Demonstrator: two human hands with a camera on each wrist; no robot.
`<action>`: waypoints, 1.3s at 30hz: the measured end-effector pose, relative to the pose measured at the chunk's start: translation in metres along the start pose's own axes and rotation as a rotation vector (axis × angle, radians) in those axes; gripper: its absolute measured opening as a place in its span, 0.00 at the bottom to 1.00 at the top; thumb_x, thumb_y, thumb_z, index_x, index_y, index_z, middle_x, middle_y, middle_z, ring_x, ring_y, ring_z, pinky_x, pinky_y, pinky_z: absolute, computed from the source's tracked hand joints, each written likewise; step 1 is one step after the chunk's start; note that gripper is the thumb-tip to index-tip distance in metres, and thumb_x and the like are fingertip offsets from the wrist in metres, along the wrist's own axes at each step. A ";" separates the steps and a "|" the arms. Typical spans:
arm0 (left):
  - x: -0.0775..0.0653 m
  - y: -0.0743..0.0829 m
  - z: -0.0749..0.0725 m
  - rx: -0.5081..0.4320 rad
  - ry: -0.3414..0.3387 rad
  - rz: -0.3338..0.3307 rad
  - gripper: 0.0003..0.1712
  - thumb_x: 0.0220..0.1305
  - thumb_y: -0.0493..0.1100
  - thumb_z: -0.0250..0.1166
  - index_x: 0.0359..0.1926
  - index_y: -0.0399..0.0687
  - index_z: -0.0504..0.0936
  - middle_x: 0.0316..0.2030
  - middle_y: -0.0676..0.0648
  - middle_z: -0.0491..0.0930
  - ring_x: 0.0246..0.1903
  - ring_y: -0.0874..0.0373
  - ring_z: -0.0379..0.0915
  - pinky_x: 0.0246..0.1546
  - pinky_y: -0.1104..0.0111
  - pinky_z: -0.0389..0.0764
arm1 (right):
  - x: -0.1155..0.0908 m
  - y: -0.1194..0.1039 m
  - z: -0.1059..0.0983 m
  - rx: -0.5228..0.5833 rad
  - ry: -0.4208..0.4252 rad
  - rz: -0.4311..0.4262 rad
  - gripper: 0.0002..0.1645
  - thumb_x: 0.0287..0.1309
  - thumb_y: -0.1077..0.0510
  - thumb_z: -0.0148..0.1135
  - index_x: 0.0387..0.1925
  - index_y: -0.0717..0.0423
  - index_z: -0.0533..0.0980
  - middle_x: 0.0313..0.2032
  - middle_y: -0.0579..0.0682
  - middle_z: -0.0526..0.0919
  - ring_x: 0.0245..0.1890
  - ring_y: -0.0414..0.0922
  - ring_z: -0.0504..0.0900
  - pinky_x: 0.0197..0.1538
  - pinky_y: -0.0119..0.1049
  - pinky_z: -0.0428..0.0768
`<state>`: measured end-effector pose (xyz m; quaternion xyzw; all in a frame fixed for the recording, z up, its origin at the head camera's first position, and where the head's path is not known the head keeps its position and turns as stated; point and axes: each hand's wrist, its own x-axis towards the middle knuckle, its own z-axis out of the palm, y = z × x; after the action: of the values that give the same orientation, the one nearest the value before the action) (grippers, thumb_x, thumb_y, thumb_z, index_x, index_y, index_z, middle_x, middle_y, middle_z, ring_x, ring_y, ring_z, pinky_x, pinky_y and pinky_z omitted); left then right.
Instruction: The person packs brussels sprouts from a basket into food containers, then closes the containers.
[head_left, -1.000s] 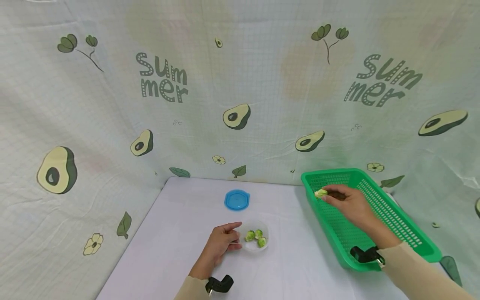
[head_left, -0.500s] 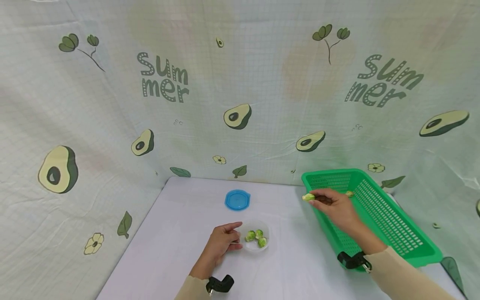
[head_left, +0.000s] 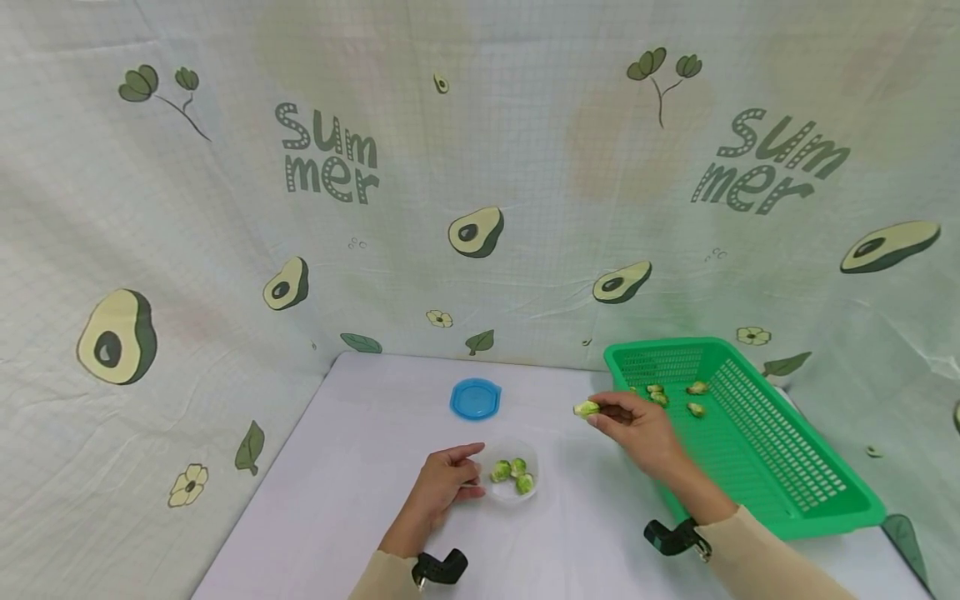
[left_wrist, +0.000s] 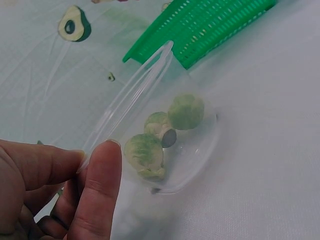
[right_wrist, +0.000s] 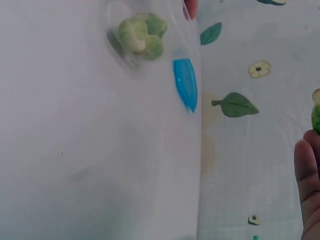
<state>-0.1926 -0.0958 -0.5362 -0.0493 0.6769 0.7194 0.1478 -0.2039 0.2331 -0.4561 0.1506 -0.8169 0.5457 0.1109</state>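
A Brussels sprout (head_left: 586, 408) is pinched between the thumb and fingers of my right hand (head_left: 637, 428), over the table between the bowl and the basket. In the right wrist view only part of this sprout (right_wrist: 316, 119) shows at the edge. My left hand (head_left: 441, 492) holds the rim of a small clear plastic bowl (left_wrist: 192, 167) between thumb and finger. Three sprouts (head_left: 500, 472) lie inside the bowl, which stands on the table. Several more sprouts (head_left: 697, 410) lie in the green basket (head_left: 813, 527) at the right, behind my right hand.
A blue lid (head_left: 475, 400) lies flat on the white-covered table (head_left: 360, 450), behind the bowl. A printed cloth (head_left: 540, 183) hangs behind and beside the table. The basket's tall slotted walls border the right side.
My right hand has moved left with the sprout, from above the basket to over the table. Sprouts in the basket have come into view. The left hand and bowl have stayed put.
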 end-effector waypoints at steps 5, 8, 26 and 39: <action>0.000 0.000 0.000 -0.001 0.001 -0.006 0.26 0.71 0.31 0.64 0.69 0.38 0.79 0.35 0.47 0.78 0.34 0.57 0.78 0.37 0.66 0.92 | -0.004 0.004 0.022 0.062 -0.026 -0.012 0.16 0.64 0.67 0.72 0.53 0.65 0.84 0.46 0.63 0.88 0.40 0.32 0.86 0.42 0.26 0.88; 0.000 0.000 0.001 0.003 0.001 -0.009 0.26 0.71 0.31 0.64 0.69 0.38 0.79 0.35 0.47 0.77 0.34 0.57 0.78 0.37 0.66 0.92 | -0.008 0.006 0.036 0.080 -0.043 -0.013 0.16 0.64 0.66 0.72 0.53 0.64 0.84 0.46 0.62 0.88 0.41 0.33 0.86 0.43 0.26 0.88; 0.000 0.003 0.003 0.018 0.005 -0.014 0.27 0.70 0.32 0.65 0.69 0.40 0.79 0.36 0.47 0.77 0.33 0.58 0.78 0.37 0.67 0.91 | -0.024 0.015 0.101 -0.053 -0.120 -0.044 0.14 0.59 0.58 0.78 0.47 0.44 0.87 0.45 0.41 0.87 0.47 0.52 0.81 0.48 0.34 0.81; 0.002 0.001 0.002 -0.004 -0.016 0.005 0.28 0.69 0.31 0.65 0.69 0.38 0.79 0.35 0.47 0.77 0.33 0.59 0.79 0.38 0.67 0.92 | -0.028 0.024 0.120 -0.172 -0.089 -0.237 0.16 0.50 0.61 0.83 0.42 0.46 0.89 0.42 0.37 0.88 0.45 0.38 0.78 0.50 0.36 0.79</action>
<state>-0.1946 -0.0935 -0.5360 -0.0425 0.6744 0.7214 0.1513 -0.1885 0.1340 -0.5316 0.2600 -0.8412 0.4495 0.1507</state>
